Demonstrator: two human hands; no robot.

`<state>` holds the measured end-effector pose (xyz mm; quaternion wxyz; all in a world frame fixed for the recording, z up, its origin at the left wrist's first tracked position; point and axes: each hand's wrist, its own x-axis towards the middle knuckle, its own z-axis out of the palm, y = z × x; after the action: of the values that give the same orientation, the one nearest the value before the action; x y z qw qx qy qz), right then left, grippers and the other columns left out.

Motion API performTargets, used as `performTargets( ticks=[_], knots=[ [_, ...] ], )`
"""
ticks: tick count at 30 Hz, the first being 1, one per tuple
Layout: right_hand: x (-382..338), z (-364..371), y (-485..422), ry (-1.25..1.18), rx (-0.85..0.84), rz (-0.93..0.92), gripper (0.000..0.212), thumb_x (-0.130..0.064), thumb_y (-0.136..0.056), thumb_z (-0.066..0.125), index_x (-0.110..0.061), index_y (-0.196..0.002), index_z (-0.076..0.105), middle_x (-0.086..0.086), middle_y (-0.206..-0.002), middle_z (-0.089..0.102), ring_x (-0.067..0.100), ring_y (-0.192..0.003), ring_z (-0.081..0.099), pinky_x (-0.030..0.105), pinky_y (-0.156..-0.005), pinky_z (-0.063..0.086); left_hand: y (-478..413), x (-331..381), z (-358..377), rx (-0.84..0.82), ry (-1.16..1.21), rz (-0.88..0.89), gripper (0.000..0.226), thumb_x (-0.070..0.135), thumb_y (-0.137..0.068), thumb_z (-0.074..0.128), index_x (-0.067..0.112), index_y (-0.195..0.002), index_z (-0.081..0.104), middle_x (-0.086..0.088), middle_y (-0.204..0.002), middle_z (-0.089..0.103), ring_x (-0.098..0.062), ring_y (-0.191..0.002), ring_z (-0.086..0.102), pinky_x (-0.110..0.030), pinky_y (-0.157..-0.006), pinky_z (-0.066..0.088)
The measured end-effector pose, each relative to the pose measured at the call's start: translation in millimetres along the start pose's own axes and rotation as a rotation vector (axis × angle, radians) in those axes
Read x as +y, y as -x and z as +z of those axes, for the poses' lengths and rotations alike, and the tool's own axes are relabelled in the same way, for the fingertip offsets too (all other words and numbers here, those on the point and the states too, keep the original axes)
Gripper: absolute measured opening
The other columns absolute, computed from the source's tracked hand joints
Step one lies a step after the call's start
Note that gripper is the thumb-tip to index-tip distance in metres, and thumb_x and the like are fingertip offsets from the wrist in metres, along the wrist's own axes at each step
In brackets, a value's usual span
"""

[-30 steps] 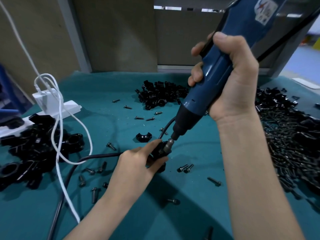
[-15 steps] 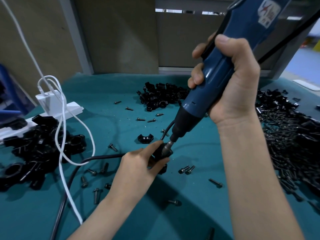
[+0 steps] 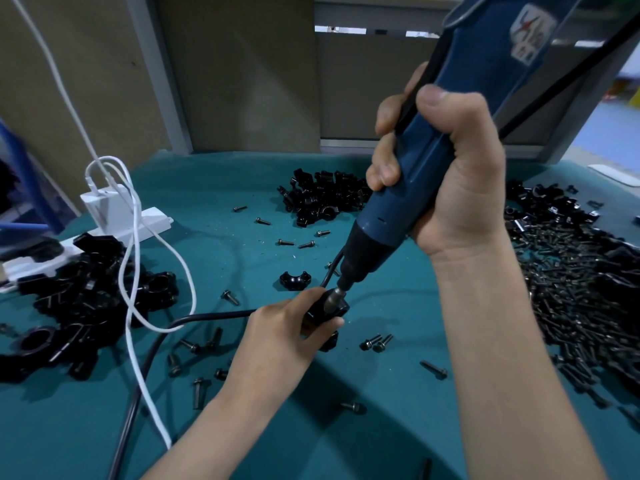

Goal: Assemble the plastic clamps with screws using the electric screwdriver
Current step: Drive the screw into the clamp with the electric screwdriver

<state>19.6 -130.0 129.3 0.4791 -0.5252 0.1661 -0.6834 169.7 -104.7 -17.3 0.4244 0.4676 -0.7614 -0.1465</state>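
Screwdriver (image 3: pixel 391 216) has tipped more upright and dropped a little since the earlier frame; its bit (image 3: pixel 335 296) now sits right down on the clamp (image 3: pixel 329 311), with less metal showing between the nose and the plastic. Looks like the screw is nearly or fully driven, though the screw head is hidden under the bit. Clamp has barely shifted: middle of the desk (image 3: pixel 381 427), resting on the green mat.

Left hand (image 3: pixel 280 336) pinches the clamp, thumb on top and fingers curled under its side, steadying it. Right hand (image 3: pixel 446 174) is wrapped tight round the screwdriver body, thumb up on the near face.

Likely next: lift the tool and check the seat; if this clamp takes a second screw, that side cannot be seen.

Just beyond the clamp lies a loose clamp half (image 3: pixel 295 280). Spare screws (image 3: pixel 375 342) lie just right of it, more scattered nearby. Screw heap (image 3: pixel 571 289) along the right edge, pile of clamp parts (image 3: pixel 322 197) toward the far edge, black clamp pile (image 3: pixel 76 306) at the left edge. Black cord (image 3: pixel 207 315) runs left from the clamp; white cable (image 3: pixel 138 258) and power strip (image 3: pixel 149 220) far left.
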Motion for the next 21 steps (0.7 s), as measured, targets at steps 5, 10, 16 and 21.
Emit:
performTargets(
  ticks=[5,10,16,21],
  knots=[
    [0.7,-0.7,-0.1,-0.014,-0.015,0.007,0.023,-0.023,-0.071,0.06,-0.01,-0.084,0.046,0.005,-0.07,0.059,0.015,-0.042,0.047,0.026,-0.047,0.04,-1.4,0.1,0.4,0.013,0.008,0.01,0.03,0.025,-0.074,0.082,0.014,-0.101,0.073,0.018,-0.058,0.053,-0.006,-0.06,0.058,-0.007,-0.059,0.044],
    [1.5,-1.3,0.5,-0.026,-0.022,0.009,0.019,-0.021,-0.072,0.059,-0.01,-0.082,0.048,0.005,-0.071,0.059,0.015,-0.042,0.047,0.026,-0.047,0.04,-1.4,-0.6,0.6,0.004,-0.01,0.032,0.029,0.022,-0.073,0.083,0.012,-0.099,0.073,0.008,-0.061,0.065,-0.007,-0.063,0.06,-0.005,-0.058,0.042],
    [2.7,0.6,0.7,-0.02,-0.048,0.005,0.018,-0.02,-0.073,0.058,-0.01,-0.084,0.048,0.005,-0.071,0.06,0.015,-0.043,0.047,0.026,-0.048,0.041,-2.0,-0.6,0.4,-0.005,-0.006,0.022,0.029,0.025,-0.076,0.081,0.014,-0.101,0.073,0.011,-0.06,0.062,-0.001,-0.049,0.055,-0.006,-0.056,0.042],
    [3.5,1.1,0.6,0.003,-0.057,-0.004,0.017,-0.019,-0.074,0.058,-0.009,-0.084,0.049,0.006,-0.071,0.061,0.016,-0.043,0.048,0.027,-0.048,0.041,-2.7,0.6,0.3,-0.015,-0.029,0.023,0.03,0.024,-0.074,0.083,0.014,-0.101,0.073,0.013,-0.055,0.055,-0.001,-0.043,0.046,-0.001,-0.054,0.038]
  ],
)
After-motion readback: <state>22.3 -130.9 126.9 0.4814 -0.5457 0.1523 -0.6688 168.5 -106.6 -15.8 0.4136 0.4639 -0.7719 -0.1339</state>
